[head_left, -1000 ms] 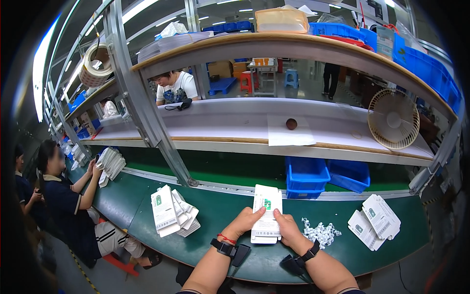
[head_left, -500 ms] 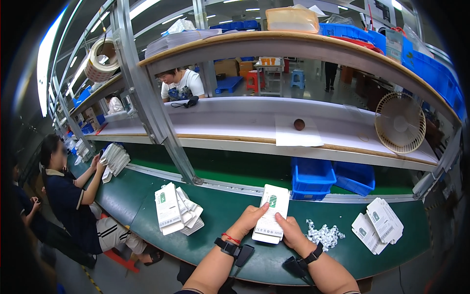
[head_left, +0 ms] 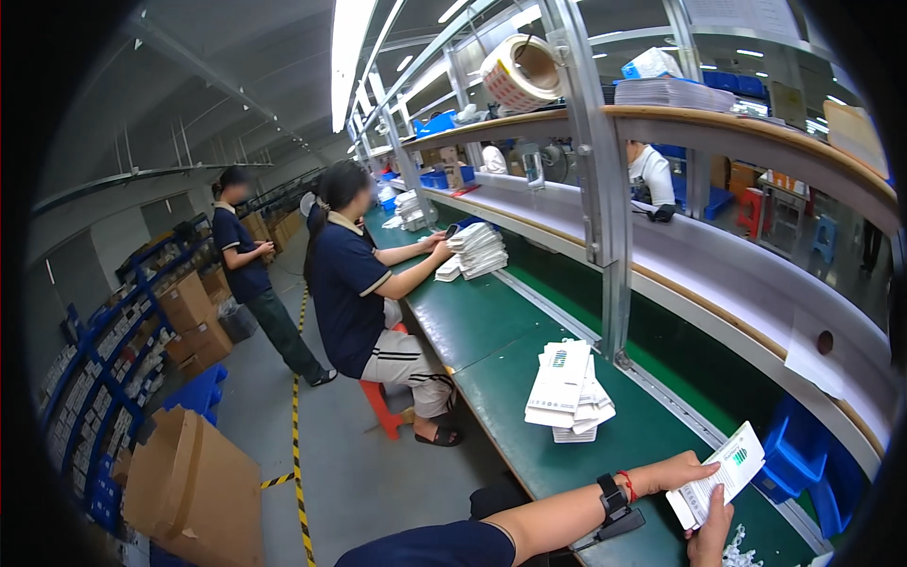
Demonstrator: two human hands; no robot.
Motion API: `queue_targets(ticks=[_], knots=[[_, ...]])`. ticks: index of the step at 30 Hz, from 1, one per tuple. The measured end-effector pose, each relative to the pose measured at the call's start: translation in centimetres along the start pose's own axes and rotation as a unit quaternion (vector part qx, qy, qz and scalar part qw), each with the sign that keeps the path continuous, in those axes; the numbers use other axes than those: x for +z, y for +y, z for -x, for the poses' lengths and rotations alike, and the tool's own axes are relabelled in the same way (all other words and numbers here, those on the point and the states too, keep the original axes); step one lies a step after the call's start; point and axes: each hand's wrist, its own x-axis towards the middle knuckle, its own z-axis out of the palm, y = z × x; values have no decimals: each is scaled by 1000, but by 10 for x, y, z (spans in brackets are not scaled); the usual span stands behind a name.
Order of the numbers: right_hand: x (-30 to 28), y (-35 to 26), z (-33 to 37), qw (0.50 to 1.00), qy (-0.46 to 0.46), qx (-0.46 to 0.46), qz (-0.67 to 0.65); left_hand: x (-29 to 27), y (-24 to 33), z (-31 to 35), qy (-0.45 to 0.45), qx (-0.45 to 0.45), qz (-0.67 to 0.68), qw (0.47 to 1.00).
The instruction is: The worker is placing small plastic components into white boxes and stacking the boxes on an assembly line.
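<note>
Both my hands hold one flat white carton (head_left: pixel 704 491) with green print above the green tabletop at the lower right. My left hand (head_left: pixel 678 470) grips its left edge, thumb on the face. At the lower edge my right hand (head_left: pixel 710 541) closes on the same carton, its thumb pressed to the front. To the left of my hands lies a loose stack of similar flat white cartons (head_left: pixel 557 387). Some small white plastic pieces (head_left: pixel 742 553) show beside my right hand, cut by the picture's edge.
Blue bins (head_left: pixel 792 452) stand beyond the carton, under the shelf (head_left: pixel 699 250). A metal post (head_left: pixel 614 208) rises behind the stack. Further left a seated co-worker (head_left: pixel 350 255) handles something beside more cartons (head_left: pixel 477 250); another person (head_left: pixel 244 255) stands behind. A large cardboard box (head_left: pixel 194 482) sits on the floor.
My view has swung to the left, so the bench and my hands appear further right. The carton stays in both hands, now tilted. The loose cartons on the right have left the picture.
</note>
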Motion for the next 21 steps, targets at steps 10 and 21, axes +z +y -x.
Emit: queue_targets(ticks=[10,21], knots=[[14,-18,5,998,24,55,-24,-7,0,-1,6,0,-20,1000],[2,-3,0,993,-46,-9,109,-10,-7,-8,16,21,52,998]])
